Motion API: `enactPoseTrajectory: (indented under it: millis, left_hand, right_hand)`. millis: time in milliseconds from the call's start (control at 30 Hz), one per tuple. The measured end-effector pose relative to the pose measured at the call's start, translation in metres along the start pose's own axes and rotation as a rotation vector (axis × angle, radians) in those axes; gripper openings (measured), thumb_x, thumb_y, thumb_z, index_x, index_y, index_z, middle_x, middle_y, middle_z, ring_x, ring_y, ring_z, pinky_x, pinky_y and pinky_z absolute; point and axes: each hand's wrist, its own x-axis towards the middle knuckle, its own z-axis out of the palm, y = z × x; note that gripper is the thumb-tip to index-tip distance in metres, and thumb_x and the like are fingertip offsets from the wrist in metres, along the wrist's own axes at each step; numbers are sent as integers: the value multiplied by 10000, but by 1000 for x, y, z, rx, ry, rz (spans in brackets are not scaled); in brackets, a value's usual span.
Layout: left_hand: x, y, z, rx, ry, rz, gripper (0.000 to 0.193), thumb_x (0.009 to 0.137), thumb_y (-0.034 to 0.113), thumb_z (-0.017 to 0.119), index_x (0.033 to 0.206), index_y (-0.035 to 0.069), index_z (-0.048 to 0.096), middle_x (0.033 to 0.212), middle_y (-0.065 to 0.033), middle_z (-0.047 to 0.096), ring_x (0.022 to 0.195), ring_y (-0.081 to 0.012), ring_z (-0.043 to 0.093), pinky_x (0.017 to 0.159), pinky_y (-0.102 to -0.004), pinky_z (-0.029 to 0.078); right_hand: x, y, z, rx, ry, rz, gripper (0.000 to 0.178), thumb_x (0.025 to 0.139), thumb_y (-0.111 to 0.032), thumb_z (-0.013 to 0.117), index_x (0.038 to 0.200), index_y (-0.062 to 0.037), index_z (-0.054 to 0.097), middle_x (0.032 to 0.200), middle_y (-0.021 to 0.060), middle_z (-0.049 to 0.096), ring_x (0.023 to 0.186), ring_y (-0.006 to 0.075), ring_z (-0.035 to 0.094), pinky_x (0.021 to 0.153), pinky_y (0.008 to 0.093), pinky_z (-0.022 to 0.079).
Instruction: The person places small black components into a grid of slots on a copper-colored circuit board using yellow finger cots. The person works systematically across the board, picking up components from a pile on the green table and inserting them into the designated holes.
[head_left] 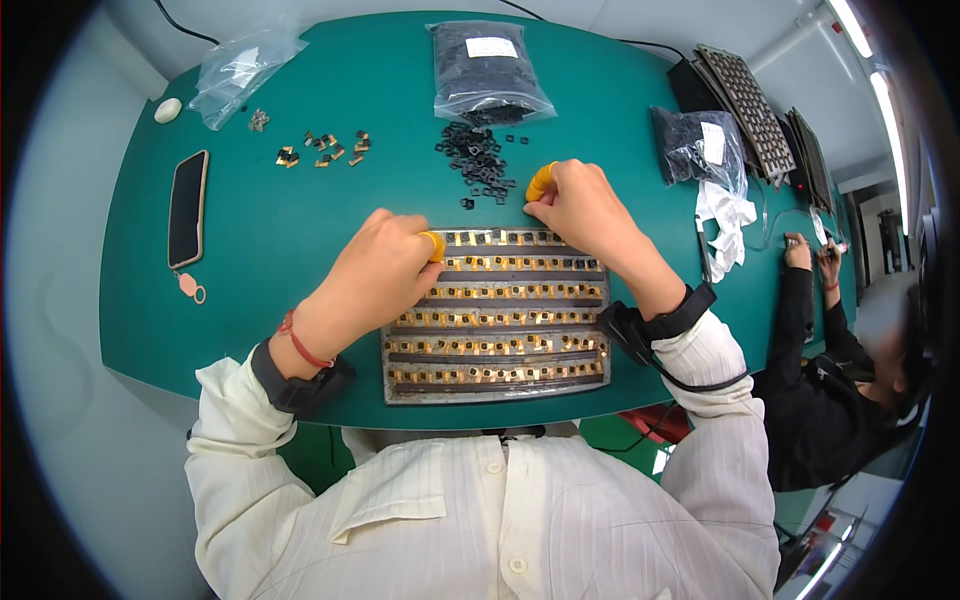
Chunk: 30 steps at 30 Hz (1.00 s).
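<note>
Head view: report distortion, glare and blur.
Head view: the green table bows at its edges, picture corners fall black; head view: a light tube glares white at upper right; head view: left hand and right hand show no obvious motion blur.

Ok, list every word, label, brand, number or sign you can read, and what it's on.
Nothing readable.
Middle bag: white label, too small to read.
Right bag: white label, also too small.
Left bag: white patch, too blurred to tell.
Phone: dark screen, no text visible.
Tray: no text visible.
</note>
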Motion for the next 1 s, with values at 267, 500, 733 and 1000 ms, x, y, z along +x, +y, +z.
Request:
enactPoseTrajectory:
  millis: [267, 500, 733, 1000]
  left_hand:
    - [-10, 22, -3, 133, -110, -84, 329, 871, 233, 699, 681, -31, 651, 718, -164, 620, 705, -340, 558, 726, -412, 473]
    - [-3, 24, -8, 108, -239, -111, 454, 889, 291, 668, 582, -38, 610, 563, -205, 573, 533, -375, 583, 544, -445, 479]
    - [2, 19, -13, 100, -237, -90, 435, 877, 281, 675, 608, -56, 620, 569, -212, 582, 542, -376, 592, 548, -434, 494]
    - [21, 2, -28, -216, -121, -199, 284, 828, 175, 735, 791, -100, 674, 661, -220, 651, 580, -324, 654, 567, -387, 521]
  right_hand:
    - [-15, 12, -5, -24, 50, -160, 160, 783, -51, 734, 908, 48, 718, 816, 184, 683, 745, 293, 674, 668, 364, 524]
    - [-72, 19, -18, -68, -7, -236, 158, 779, -61, 745, 894, 38, 702, 824, 152, 638, 777, 310, 631, 681, 382, 510]
    - [-67, 28, 0, -38, 11, -276, 154, 804, -89, 740, 866, 46, 703, 828, 158, 626, 759, 319, 607, 664, 401, 500]
    - [-83, 7, 5, -172, -41, -168, 364, 878, -232, 679, 662, 58, 641, 668, 221, 591, 635, 394, 605, 635, 466, 511]
